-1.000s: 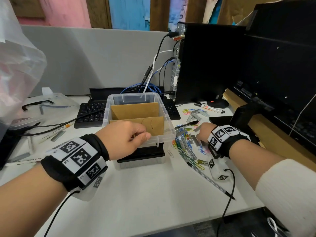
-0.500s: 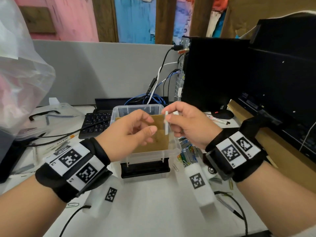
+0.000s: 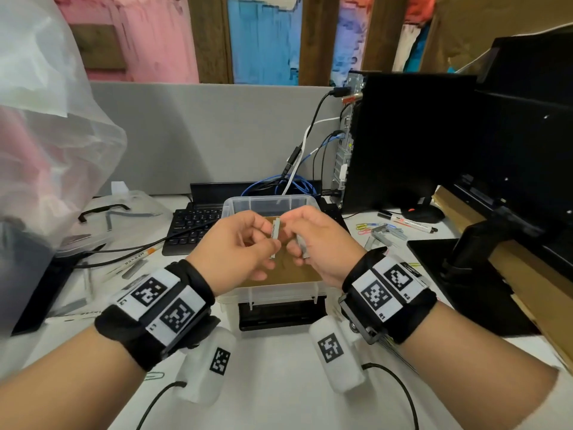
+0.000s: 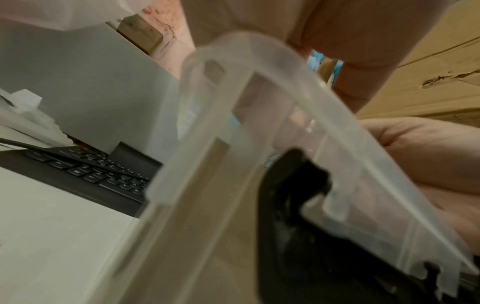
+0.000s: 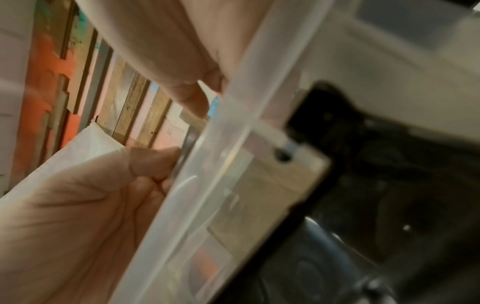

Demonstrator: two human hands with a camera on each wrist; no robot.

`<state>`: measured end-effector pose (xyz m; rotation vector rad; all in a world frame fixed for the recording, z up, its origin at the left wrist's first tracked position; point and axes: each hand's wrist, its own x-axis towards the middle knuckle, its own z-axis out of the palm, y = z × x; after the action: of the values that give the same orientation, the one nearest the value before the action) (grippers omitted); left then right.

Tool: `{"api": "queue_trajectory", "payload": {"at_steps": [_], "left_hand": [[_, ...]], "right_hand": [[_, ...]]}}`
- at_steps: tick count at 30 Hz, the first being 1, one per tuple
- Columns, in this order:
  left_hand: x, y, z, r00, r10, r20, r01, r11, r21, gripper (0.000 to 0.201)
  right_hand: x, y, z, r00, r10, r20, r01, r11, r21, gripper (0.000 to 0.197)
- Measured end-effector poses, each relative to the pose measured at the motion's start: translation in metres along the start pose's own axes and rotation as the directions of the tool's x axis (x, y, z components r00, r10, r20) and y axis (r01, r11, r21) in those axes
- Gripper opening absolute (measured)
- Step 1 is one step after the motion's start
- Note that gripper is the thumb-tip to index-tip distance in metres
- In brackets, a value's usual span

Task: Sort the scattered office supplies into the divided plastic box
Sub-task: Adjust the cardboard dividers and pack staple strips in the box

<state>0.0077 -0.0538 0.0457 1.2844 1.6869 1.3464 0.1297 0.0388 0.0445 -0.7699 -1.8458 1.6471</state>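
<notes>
Head view: staple strips held over the box, sorting judged barely begun.

Nearest, a lone paper clip [image 3: 154, 375] is left on the table [image 3: 279, 383]. Above the divided plastic box [image 3: 280, 295], a staple strip [image 3: 275, 231] is pinched by the left hand [image 3: 238, 248], and a second strip [image 3: 303, 247] is clasped in the right hand's [image 3: 321, 243] grip. Farther right, clips and staples [image 3: 386, 232] and a marker [image 3: 412, 223] remain unsorted.

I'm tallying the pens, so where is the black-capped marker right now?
In the head view the marker lies on the desk at far right, beside the monitor base, just behind the loose staple strips and right of the plastic box.
</notes>
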Motion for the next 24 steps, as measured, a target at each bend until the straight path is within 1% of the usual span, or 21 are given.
{"api": "queue_trajectory", "payload": {"at_steps": [3, 9, 10, 13, 14, 15, 16, 18, 20, 22, 24], "left_hand": [[-0.001, -0.003, 0.001, 1.0, 0.011, -0.02, -0.01, 1.0, 0.019, 0.004], [-0.002, -0.007, 0.0, 0.997, 0.024, -0.07, -0.024, 1.0, 0.005, 0.007], [-0.002, -0.008, -0.001, 0.997, 0.027, -0.072, -0.026, 1.0, 0.009, 0.007], [-0.003, -0.009, -0.001, 0.997, 0.036, -0.063, -0.035, 0.999, 0.022, 0.007], [-0.003, -0.009, -0.001, 0.997, 0.041, -0.061, -0.04, 0.999, 0.019, 0.007], [-0.003, -0.009, -0.001, 0.997, 0.044, -0.06, -0.043, 0.999, 0.013, 0.006], [-0.003, -0.008, -0.001, 0.997, 0.045, -0.058, -0.045, 0.999, 0.004, 0.005], [-0.003, -0.008, -0.002, 0.998, 0.041, -0.047, -0.042, 0.999, -0.033, 0.006], [-0.003, -0.008, -0.003, 0.999, 0.025, -0.032, -0.028, 0.995, -0.091, 0.009], [-0.003, -0.008, -0.005, 1.0, 0.015, -0.024, -0.018, 0.99, -0.142, 0.011], [-0.003, -0.008, -0.006, 1.0, 0.008, -0.024, -0.012, 0.983, -0.186, 0.013]], "right_hand": [[0.002, 0.004, -0.003, 0.998, 0.003, -0.066, -0.001, 1.0, 0.019, 0.017], [0.004, 0.01, -0.009, 0.993, -0.048, -0.11, 0.056, 0.996, 0.069, 0.029], [0.005, 0.012, -0.01, 0.988, -0.079, -0.13, 0.085, 0.995, 0.046, 0.032], [0.005, 0.016, -0.012, 0.961, -0.212, -0.179, 0.187, 0.971, -0.147, 0.035], [0.005, 0.016, -0.012, 0.954, -0.239, -0.182, 0.208, 0.963, -0.172, 0.034], [0.005, 0.017, -0.012, 0.95, -0.249, -0.187, 0.221, 0.962, -0.158, 0.033], [0.004, 0.016, -0.011, 0.95, -0.244, -0.195, 0.228, 0.968, -0.101, 0.032], [0.002, 0.014, -0.011, 0.946, -0.227, -0.23, 0.247, 0.967, 0.063, 0.029], [0.0, 0.013, -0.011, 0.941, -0.215, -0.262, 0.27, 0.943, 0.195, 0.028], [-0.001, 0.014, -0.012, 0.939, -0.22, -0.263, 0.286, 0.926, 0.247, 0.027], [-0.002, 0.014, -0.013, 0.942, -0.234, -0.241, 0.291, 0.927, 0.237, 0.027]]}}
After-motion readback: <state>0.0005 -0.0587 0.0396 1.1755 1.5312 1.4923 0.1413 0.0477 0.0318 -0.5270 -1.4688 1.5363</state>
